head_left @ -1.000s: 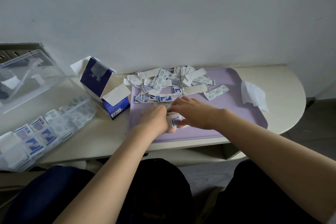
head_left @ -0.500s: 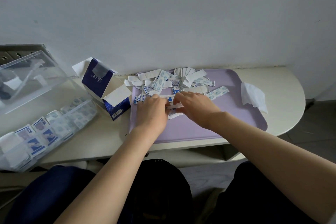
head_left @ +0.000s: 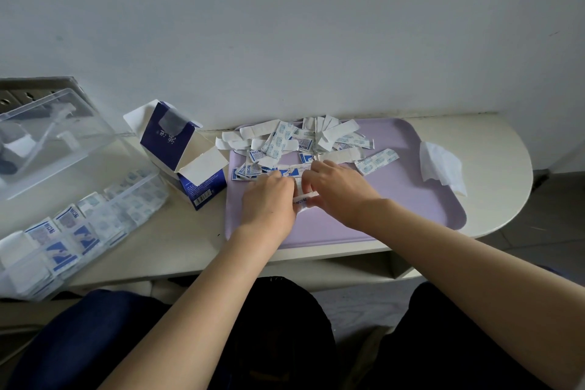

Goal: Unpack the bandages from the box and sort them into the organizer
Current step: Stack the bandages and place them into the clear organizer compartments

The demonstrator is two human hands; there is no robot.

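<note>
Several bandages (head_left: 303,198) pinched by left hand (head_left: 269,201), right hand (head_left: 340,191), barcode (head_left: 202,198) on box (head_left: 169,144)

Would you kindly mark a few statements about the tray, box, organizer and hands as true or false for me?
1. Loose bandages lie heaped on the purple tray. True.
2. The blue box stands right of the tray. False: it stands left of it, flaps open.
3. The left hand and right hand meet over the tray, gripping bandages between them. True.
4. The clear organizer holds nothing. False: several compartments hold bandages.
5. The white tissue lies inside the box. False: it lies at the tray's right edge.
</note>
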